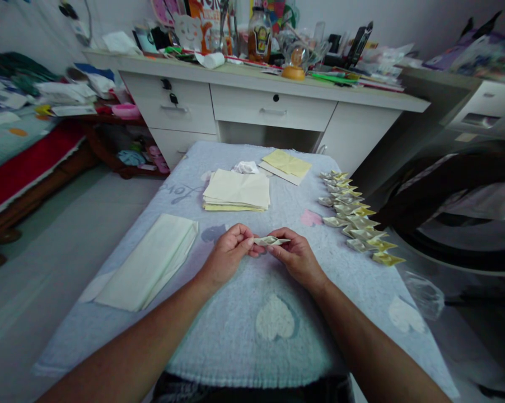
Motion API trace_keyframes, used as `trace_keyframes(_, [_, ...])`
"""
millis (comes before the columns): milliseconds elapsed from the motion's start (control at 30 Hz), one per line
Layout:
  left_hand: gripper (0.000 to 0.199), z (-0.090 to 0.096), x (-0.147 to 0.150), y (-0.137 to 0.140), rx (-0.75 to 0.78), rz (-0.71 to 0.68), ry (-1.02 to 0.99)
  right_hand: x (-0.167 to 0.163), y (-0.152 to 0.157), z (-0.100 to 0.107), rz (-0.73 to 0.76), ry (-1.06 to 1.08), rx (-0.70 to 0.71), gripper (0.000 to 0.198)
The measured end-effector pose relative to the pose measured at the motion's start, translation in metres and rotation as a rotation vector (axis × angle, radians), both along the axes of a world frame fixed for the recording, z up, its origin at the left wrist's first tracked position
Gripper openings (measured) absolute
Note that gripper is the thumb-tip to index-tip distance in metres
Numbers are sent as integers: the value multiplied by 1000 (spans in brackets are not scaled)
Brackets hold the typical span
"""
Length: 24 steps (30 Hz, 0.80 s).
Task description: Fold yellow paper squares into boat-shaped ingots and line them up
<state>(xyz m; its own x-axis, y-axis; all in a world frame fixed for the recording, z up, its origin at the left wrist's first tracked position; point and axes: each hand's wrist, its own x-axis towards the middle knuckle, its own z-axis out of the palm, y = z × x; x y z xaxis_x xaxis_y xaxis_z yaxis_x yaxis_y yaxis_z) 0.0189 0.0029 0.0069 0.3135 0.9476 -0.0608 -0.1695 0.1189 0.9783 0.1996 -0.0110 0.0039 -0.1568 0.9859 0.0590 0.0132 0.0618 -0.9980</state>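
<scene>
Between my two hands is a small folded paper boat [271,240], pale cream, held just above the cloth-covered table. My left hand [234,246] pinches its left end between thumb and fingers. Its right end is gripped by my right hand [293,251], thumb in front and fingers behind. Several finished-looking paper boats [361,222], white and yellow, stand in rows along the table's right side. Beyond my hands lies a stack of cream and yellow paper sheets [236,189].
A folded pale sheet [152,263] lies on the left of the blue cloth [235,330]. Farther back are a yellow sheet with a white one [285,163] and a crumpled white tissue [246,167]. A cluttered white desk [273,101] stands behind, a washing machine [487,120] at right.
</scene>
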Motion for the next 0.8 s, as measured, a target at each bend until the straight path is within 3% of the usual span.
trace_keyframes(233, [25, 4, -1, -3, 39, -31, 19, 2, 0, -5, -10, 59, -54, 23])
trace_keyframes(333, [33, 3, 1, -4, 108, -35, 149, 0, -1, -1, 2, 5, -46, 25])
trace_keyframes(500, [26, -1, 1, -2, 105, -100, 320, -2, -4, 5, 87, 12, -74, 26])
trace_keyframes(633, [23, 1, -2, -1, 155, -49, 349, -1, -3, 6, 77, 45, -78, 25])
trace_keyframes(800, [17, 5, -2, -3, 250, 3, 408, 0, -2, 5, 76, -61, -30, 26])
